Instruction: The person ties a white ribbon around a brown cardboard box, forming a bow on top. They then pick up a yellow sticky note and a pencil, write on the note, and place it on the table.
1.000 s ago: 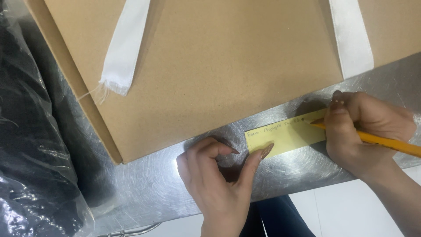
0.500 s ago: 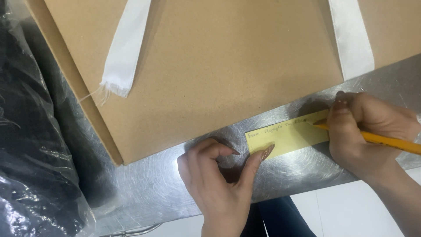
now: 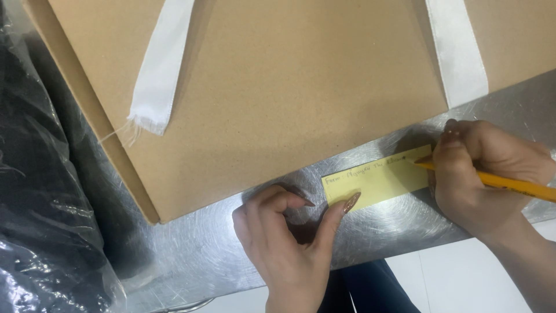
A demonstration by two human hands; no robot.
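Here, pencil (image 3: 509,184) on yellow slip (image 3: 379,181) (pinned)

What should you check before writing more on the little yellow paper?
1. Yellow paper strip lies flat on the metal table: ok.
2. Left hand pins the strip's left end with a fingertip: ok.
3. Right hand grips the yellow pencil, tip on the strip: ok.
4. Blank room left beyond the tip: cannot tell, hand covers it.
5. Cardboard box keeps off the strip: ok, beside it.
6. White ribbon clear of the writing: ok.
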